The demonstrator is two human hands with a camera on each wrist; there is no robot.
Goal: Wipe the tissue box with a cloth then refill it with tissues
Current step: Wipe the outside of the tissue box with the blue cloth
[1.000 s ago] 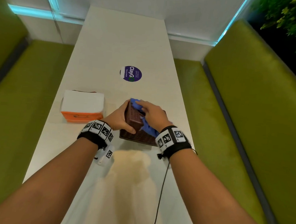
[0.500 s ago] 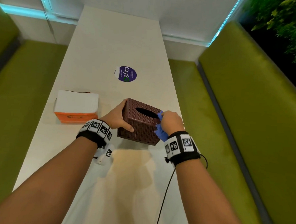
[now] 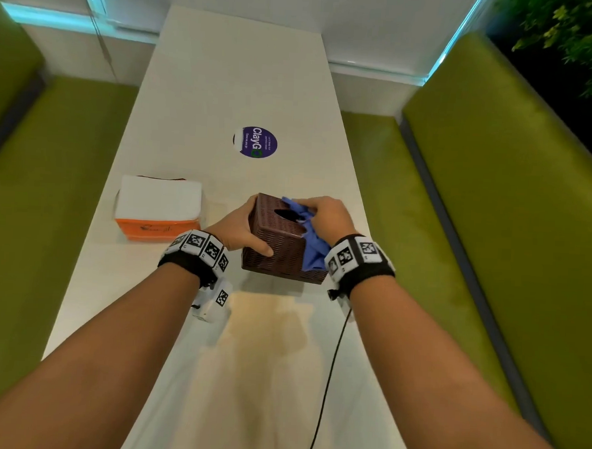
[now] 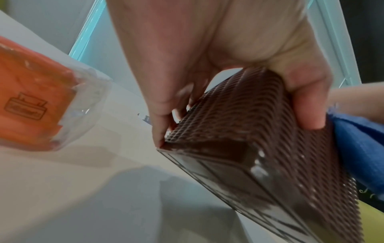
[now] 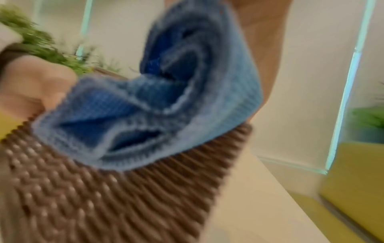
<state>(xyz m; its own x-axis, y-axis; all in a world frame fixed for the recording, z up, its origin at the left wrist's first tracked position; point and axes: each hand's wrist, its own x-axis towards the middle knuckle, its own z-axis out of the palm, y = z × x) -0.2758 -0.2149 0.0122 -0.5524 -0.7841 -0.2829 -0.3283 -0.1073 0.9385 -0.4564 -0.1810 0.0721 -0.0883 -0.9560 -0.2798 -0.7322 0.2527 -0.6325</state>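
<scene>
The right hand (image 3: 326, 215) has carried the blue cloth (image 3: 312, 245) from the woven tissue box's (image 3: 279, 247) right side onto its top. The left hand (image 3: 236, 226) grips the box's left end; the left wrist view shows it tilted off the counter (image 3: 226, 83), while the blurred right wrist view seemingly shows cloth bunched.

a long white bench (image 3: 209, 92) carries a round purple sticker (image 3: 256, 142) near its middle. green padded seats (image 3: 514, 215) flank both sides; leafy plants (image 3: 572, 36) stand far right.
</scene>
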